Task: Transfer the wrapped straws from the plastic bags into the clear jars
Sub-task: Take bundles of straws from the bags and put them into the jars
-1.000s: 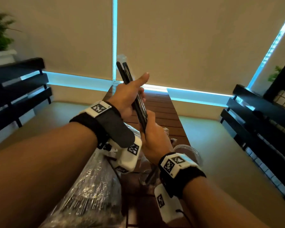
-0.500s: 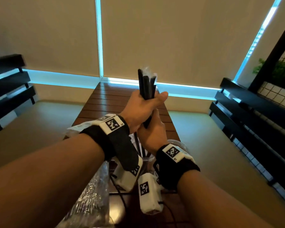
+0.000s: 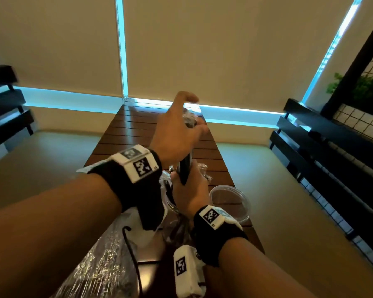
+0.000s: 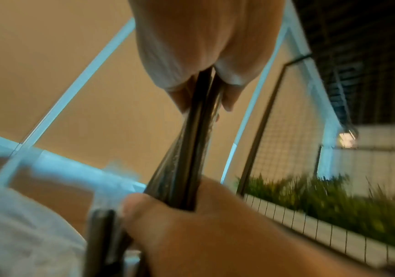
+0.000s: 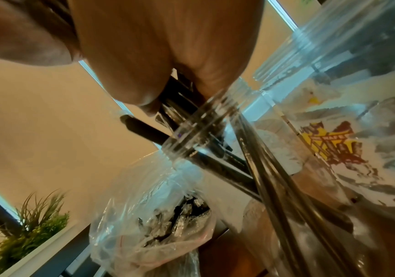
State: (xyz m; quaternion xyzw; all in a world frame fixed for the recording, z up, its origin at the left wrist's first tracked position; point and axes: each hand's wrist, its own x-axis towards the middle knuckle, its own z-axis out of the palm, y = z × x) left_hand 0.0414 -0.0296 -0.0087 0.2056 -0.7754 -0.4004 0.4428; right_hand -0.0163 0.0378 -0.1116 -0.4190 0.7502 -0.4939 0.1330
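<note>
A bundle of black wrapped straws stands nearly upright over the wooden table. My left hand holds its top end, with one finger lifted above it. My right hand grips the lower part. In the left wrist view the straws run from my left palm down into the right hand. The right wrist view shows their lower ends entering the mouth of a clear jar that has straws inside. In the head view my right hand and wrist largely hide this jar.
A second clear jar stands empty to the right of my right wrist. An open plastic bag with more wrapped straws lies at the near left. Dark benches flank the table. The table's far half is bare wood.
Both hands have come down with the bundle, so the straws now stand lower over the jar. One finger of my left hand has lifted off the top. The head view has shifted.
</note>
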